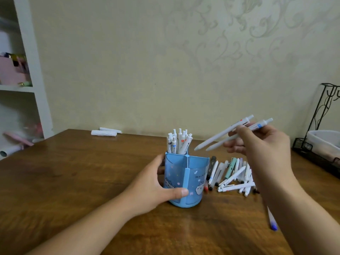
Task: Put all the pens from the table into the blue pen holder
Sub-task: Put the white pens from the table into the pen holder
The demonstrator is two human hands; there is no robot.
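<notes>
The blue pen holder [195, 173] stands at the middle of the wooden table [82, 172], divided into compartments. Several white pens [179, 142] stand upright in its far compartment; the two near ones look empty. My left hand [156, 186] grips the holder's left side, thumb across its front. My right hand [265, 144] is raised to the right of the holder, shut on two white pens [222, 134] whose tips point down-left toward the rim. A heap of pens [231, 175] lies on the table right of the holder. One blue-tipped pen [272, 220] lies near my right forearm.
Two rolled white papers [104, 132] lie at the table's far edge by the wall. A black wire rack with a white container [323, 142] stands at the right. White shelves [20, 85] with pink items stand at the left.
</notes>
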